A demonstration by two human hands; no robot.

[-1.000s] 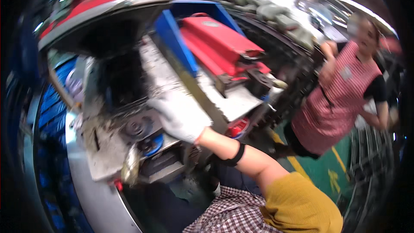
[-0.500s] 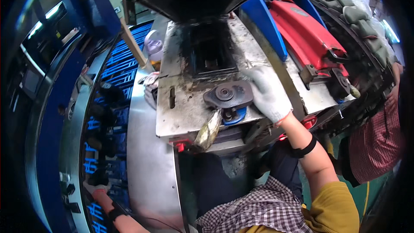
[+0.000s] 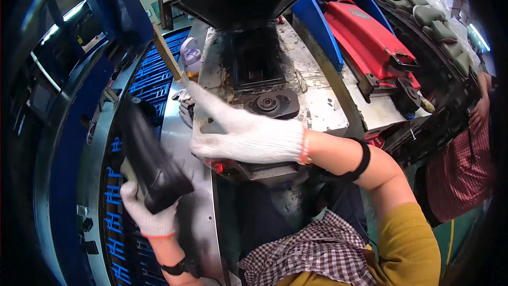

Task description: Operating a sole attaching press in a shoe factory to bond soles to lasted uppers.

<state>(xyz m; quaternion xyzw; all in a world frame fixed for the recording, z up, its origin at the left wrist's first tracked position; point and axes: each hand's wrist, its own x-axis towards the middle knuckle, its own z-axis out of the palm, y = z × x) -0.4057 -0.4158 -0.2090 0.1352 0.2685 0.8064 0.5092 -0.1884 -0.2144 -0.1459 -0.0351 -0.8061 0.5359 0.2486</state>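
The left hand (image 3: 151, 214) holds a black shoe (image 3: 153, 164) leaning up-left. The right hand (image 3: 248, 133), spread and empty, is right of it.

Smooth, leather-like shoe (image 3: 153, 161); matt knit cloth gloves (image 3: 264, 139).

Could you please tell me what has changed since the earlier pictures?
The right hand has left the dark block and moved left, open, nearer the black shoe-like piece. The left hand, lower down earlier, has come up and to the right, holding that piece. The lid stayed raised, and the red housing stayed in place.
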